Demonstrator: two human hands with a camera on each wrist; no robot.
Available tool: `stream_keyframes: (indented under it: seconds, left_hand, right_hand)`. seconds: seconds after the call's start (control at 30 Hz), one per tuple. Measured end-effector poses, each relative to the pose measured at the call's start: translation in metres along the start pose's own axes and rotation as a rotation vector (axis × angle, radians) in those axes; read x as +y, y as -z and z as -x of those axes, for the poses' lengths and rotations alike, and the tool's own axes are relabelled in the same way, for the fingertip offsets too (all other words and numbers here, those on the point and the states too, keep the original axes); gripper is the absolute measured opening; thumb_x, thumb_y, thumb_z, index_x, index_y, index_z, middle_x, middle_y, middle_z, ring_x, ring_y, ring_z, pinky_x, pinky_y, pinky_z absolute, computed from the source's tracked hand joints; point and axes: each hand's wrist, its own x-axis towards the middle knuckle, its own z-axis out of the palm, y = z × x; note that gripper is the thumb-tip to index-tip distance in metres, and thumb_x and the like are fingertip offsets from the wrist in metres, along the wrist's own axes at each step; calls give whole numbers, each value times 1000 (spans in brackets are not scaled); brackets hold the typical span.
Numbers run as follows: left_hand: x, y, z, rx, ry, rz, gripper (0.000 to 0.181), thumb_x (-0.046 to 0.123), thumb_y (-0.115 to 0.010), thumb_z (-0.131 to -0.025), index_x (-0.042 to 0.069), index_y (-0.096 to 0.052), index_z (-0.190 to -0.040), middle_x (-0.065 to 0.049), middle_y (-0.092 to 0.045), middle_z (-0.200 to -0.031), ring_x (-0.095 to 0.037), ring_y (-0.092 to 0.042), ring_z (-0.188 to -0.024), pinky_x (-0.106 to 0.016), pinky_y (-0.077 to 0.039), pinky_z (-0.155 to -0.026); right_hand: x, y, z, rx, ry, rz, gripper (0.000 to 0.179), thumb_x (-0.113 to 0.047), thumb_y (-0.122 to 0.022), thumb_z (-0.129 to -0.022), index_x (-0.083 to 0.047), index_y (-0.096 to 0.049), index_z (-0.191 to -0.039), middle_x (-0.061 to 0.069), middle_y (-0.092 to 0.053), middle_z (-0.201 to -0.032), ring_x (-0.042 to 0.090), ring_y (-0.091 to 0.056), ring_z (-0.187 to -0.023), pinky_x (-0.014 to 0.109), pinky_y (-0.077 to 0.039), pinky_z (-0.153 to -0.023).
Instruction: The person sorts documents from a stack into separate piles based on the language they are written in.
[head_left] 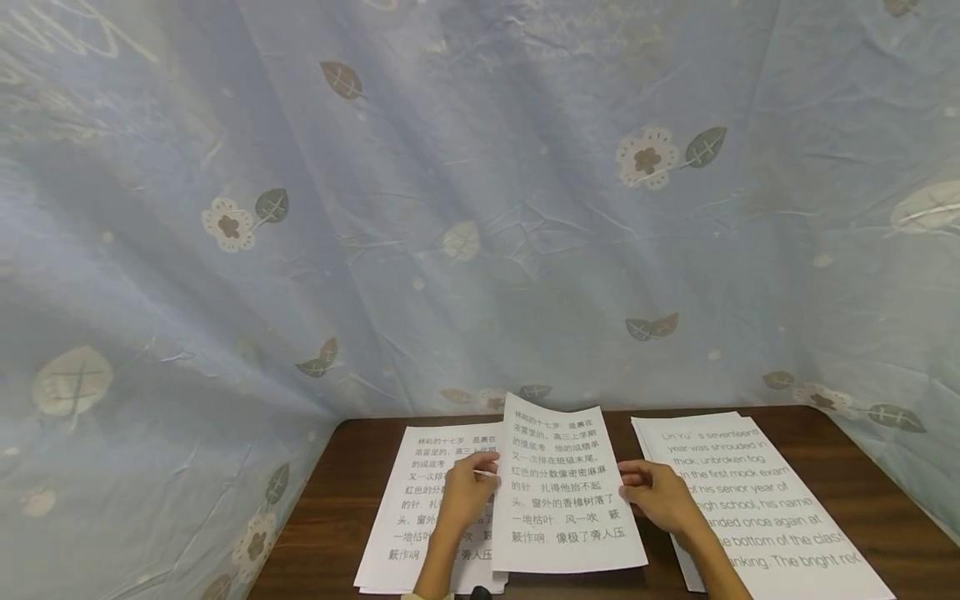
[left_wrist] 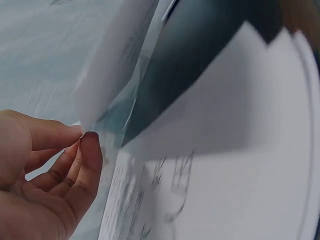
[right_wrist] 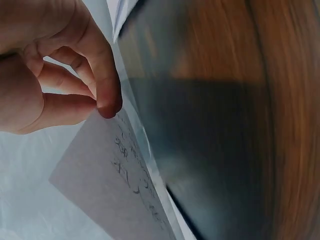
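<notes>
A sheet of paper (head_left: 558,500) printed with Chinese characters is held up between both hands, tilted above the table. My left hand (head_left: 468,492) pinches its left edge between thumb and fingertips; the left wrist view shows this grip on the sheet (left_wrist: 112,70) closely. At the opposite edge my right hand (head_left: 660,496) pinches it the same way, and in the right wrist view the sheet (right_wrist: 105,175) hangs from thumb and forefinger. Under the left hand lies a stack of Chinese-printed pages (head_left: 397,517), partly covered by the raised sheet and the forearm.
On the right, beneath the right forearm, lies a stack of pages with large English text (head_left: 780,517). Both stacks rest on a dark brown wooden table (head_left: 315,508). A pale blue curtain (head_left: 525,292) with leaf and flower prints hangs behind the table and along its left side.
</notes>
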Motion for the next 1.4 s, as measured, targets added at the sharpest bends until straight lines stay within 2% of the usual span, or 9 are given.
stream_keyframes:
  seconds: [0.2,0.5,0.77,1.13,1.4]
  left_hand:
    - [-7,22,1,31,6,-26,36,2,-70,-95,1,-73,-131,-12,-76,-113,-12,-72,-84,-21,-63,-66]
    - [-27,52,2,54,4,-33,36,-2,-69,-94,-4,-72,-130,-18,-75,-111,-17,-71,-83,-23,-63,-65]
    - [-42,78,4,108,30,-73,36,-3,-71,-92,-1,-74,-128,-16,-76,-110,-17,-68,-84,-25,-61,-63]
    - [-58,107,5,148,61,-95,36,-5,-71,-91,0,-75,-126,-15,-76,-107,-18,-69,-86,-23,-56,-64]
    - [-69,125,9,153,59,-124,35,-6,-71,-91,-3,-75,-125,-18,-77,-106,-21,-70,-88,-23,-56,-63]
  right_hand:
    - [-10,-22,-4,-7,8,-60,41,2,-73,-93,7,-67,-134,13,-74,-108,21,-75,-91,39,-69,-76]
    - [-14,-59,-10,-23,-2,-131,43,6,-73,-90,8,-68,-133,13,-74,-105,21,-76,-91,39,-69,-76]
    - [-27,-85,-8,-72,47,-187,47,6,-73,-89,12,-64,-135,17,-73,-107,23,-76,-92,37,-69,-74]
    - [-39,-115,-8,-101,80,-239,48,4,-73,-88,13,-64,-134,19,-74,-107,21,-74,-89,37,-68,-73]
    - [-45,-134,-8,-141,87,-279,50,4,-72,-90,14,-61,-137,20,-73,-111,20,-74,-89,35,-68,-75]
